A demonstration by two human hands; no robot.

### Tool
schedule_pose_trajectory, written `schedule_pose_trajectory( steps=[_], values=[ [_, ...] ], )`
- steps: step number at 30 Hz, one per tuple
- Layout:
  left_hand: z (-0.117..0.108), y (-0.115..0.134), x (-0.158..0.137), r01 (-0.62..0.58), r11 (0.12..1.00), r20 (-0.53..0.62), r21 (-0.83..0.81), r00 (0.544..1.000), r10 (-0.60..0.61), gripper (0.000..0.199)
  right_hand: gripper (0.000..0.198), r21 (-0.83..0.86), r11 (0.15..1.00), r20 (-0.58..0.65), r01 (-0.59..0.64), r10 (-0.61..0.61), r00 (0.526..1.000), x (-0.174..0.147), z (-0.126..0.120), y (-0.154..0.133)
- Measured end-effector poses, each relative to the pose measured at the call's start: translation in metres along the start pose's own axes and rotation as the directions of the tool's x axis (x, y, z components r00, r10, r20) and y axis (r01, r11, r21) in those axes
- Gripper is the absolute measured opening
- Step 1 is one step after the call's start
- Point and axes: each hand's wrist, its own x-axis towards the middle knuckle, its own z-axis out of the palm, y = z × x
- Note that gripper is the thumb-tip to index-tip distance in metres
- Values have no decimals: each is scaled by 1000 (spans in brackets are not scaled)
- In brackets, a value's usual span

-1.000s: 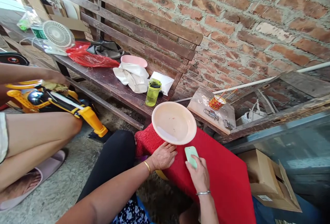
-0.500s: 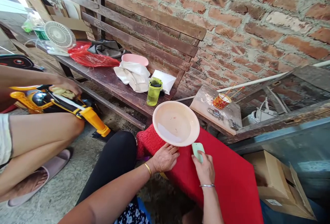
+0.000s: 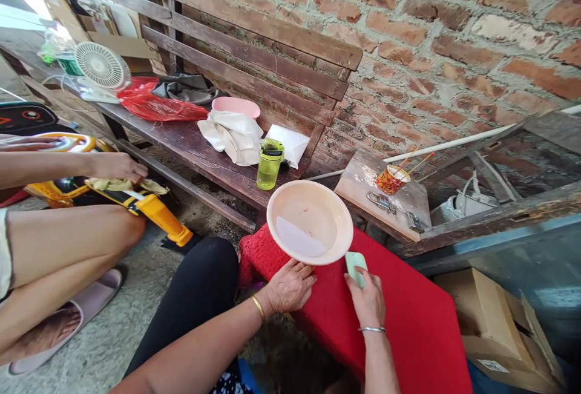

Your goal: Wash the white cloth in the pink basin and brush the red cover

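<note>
A pale peach plastic basin holding shallow water stands on a red cloth-covered surface. My left hand, with a gold bracelet at the wrist, lies at the basin's near edge. Its fingers are stretched out, with the tips partly under the rim. To the right of the basin, my right hand grips a flat pale green block with rounded corners; its exact kind is unclear. The block sits low over the red cloth, close to the basin.
A green bottle, white cloth, pink bowl and fan stand on the wooden bench. Padlocks and a patterned cup lie right. At left, another person's hand rubs a cloth over a yellow-black object.
My right hand has shifted slightly right with the pale green block. My left hand stays at the basin's edge. The other person's cloth has moved, and their second hand now shows.
</note>
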Motion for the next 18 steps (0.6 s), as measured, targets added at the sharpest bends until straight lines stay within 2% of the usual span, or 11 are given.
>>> schedule_pose_trajectory(
  steps=[3, 5, 7, 11, 13, 15, 18],
  values=[
    [1, 0, 0, 0, 1000, 0, 15, 1000, 0, 21, 59, -118, 976, -98, -184, 173, 980, 9, -19, 31],
    [1, 0, -1, -1, 1000, -7, 19, 1000, 2, 21, 59, -151, 960, -144, -237, 215, 966, 13, -26, 37],
    [2, -1, -2, -5, 1000, -19, 18, 1000, 6, 23, 58, -133, 973, -132, -190, 172, 976, 14, -22, 22],
    [4, -1, -3, -5, 1000, -58, 22, 998, 6, 23, 54, -68, 998, 5, -5, 5, 1000, 16, 1, -26],
    [5, -2, -4, -5, 1000, -68, 24, 998, 7, 23, 54, -68, 997, 37, 28, -25, 999, 19, 3, -28],
    [5, -1, -4, -4, 1000, -62, 20, 998, 6, 23, 55, -110, 993, 5, -29, 30, 1000, 23, -5, -10],
    [5, -1, -3, 0, 1000, -42, 11, 999, 1, 23, 59, -195, 963, -115, -187, 167, 979, 32, -25, 33]
  ],
)
